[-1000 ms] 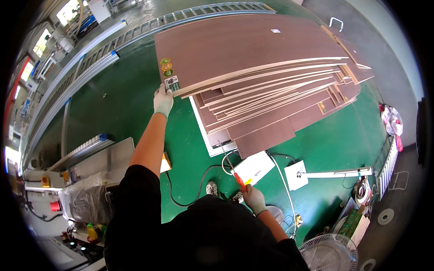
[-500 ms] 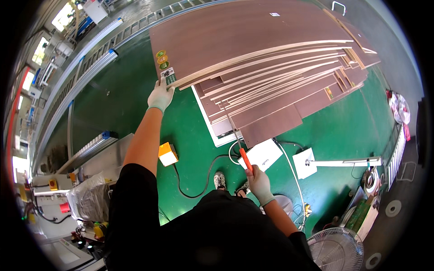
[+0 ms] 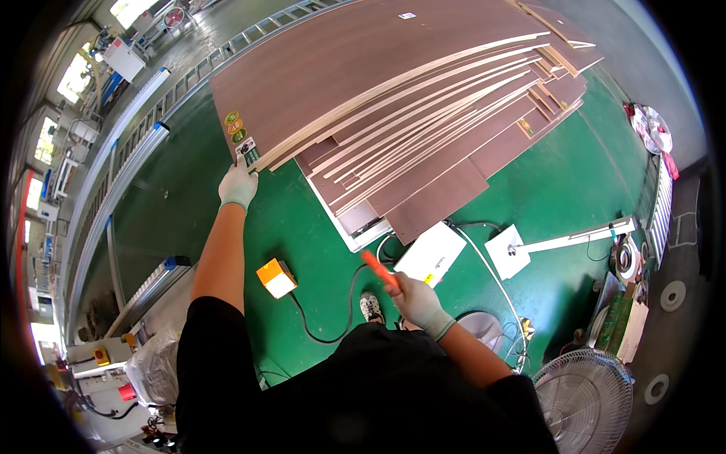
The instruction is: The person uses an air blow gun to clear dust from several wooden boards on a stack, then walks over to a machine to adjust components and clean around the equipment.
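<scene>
My left hand [image 3: 238,186], in a pale work glove, is closed on the near left corner of a large brown panel [image 3: 325,57], beside its label and round stickers. Some of its fingers are hidden at the edge. In my gloved right hand [image 3: 420,304] is a screwdriver [image 3: 380,268] with an orange handle, held in front of my body. Its handle points up and left; its shaft is too blurred to make out. Narrow strips with pale edges [image 3: 423,87] lie fanned out beside the panel, over smaller brown boards [image 3: 435,198].
A yellow-and-white box [image 3: 277,278] with a black cable stands on the green floor. White boxes [image 3: 431,253], a white stand [image 3: 508,251] and cords are at the right. A fan [image 3: 582,401] stands at the lower right, a metal roller frame [image 3: 136,174] at the left.
The panel and strips appear further up and left in view. My right hand has drawn the screwdriver back from the boards, nearer my body. My left hand stays at the panel's corner.
</scene>
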A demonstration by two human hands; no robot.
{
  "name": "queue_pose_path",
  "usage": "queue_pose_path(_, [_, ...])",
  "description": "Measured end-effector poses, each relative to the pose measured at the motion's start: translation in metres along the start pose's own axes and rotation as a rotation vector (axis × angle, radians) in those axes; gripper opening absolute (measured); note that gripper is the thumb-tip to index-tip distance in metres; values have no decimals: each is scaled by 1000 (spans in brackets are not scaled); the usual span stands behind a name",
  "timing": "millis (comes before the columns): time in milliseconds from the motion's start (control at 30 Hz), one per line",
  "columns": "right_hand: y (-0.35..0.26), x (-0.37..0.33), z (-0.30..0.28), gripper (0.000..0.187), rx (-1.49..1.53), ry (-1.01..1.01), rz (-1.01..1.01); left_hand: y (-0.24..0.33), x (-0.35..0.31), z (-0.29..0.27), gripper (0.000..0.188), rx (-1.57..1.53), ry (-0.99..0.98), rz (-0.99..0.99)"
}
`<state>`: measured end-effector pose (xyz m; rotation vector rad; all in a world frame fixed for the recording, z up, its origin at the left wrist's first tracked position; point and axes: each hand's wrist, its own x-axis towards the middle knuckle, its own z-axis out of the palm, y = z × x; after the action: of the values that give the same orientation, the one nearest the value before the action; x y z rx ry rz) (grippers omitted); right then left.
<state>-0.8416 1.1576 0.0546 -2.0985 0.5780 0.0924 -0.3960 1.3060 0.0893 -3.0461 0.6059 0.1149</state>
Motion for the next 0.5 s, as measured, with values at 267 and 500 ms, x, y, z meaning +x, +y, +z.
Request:
queue_pose_path(267, [-22,10,-6,36,-12,41,-36,-33,43,55,41,-1095,140,-1])
queue_pose_path(500, [-23,9,6,36,-52,-36,-90,-63,47,39,26,-1622,-183,-441])
